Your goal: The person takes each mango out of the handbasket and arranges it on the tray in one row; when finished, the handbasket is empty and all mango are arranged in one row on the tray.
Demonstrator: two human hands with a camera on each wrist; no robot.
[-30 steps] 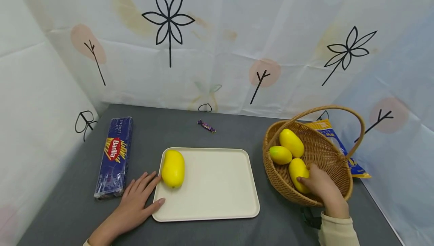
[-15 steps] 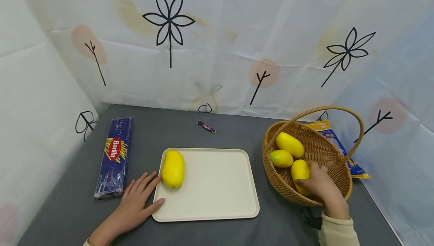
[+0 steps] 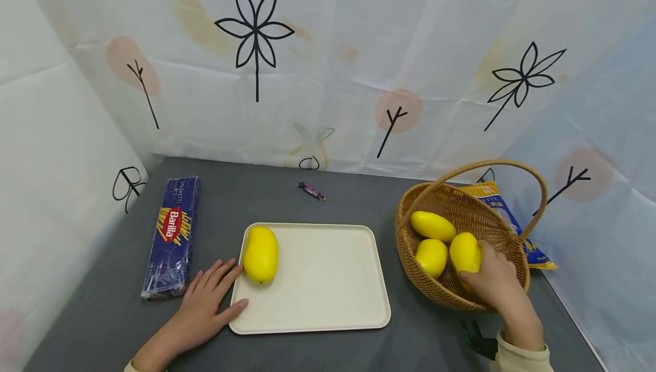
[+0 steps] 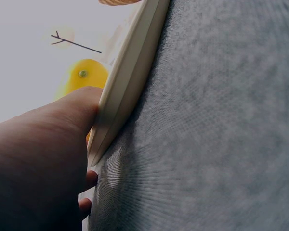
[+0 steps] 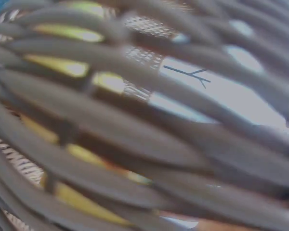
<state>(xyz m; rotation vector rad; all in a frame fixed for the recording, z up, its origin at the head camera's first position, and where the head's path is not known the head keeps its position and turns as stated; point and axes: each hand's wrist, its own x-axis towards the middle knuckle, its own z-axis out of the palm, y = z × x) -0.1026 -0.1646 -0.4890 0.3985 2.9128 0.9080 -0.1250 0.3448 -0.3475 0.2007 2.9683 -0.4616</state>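
Note:
My right hand (image 3: 494,278) reaches inside a wicker basket (image 3: 425,286) and grips a yellow mango (image 3: 465,251), thumb on its near side. Two more mangoes lie left of it: one lengthwise at the back (image 3: 433,226), one nearer the front (image 3: 431,257). In the right wrist view the basket's weave (image 5: 111,106) fills the picture, with yellow fruit behind the gaps. My left hand (image 3: 205,301) lies with spread fingers at the left edge of a cream tray (image 3: 328,281), its thumb on the rim. Another mango (image 3: 261,255) sits on the tray's left side.
A blue spaghetti box (image 3: 171,238) lies left of the tray. Behind the tray is a small purple wrapped candy (image 3: 311,191). A blue and yellow bag (image 3: 504,212) leans behind the basket, whose tall handle (image 3: 538,184) arches over it. Patterned cloth walls surround the grey table.
The mangoes in the basket have shifted and turned. The one in my right hand has moved up and rightward, and that wrist has swung right. My left hand and the tray stay put.

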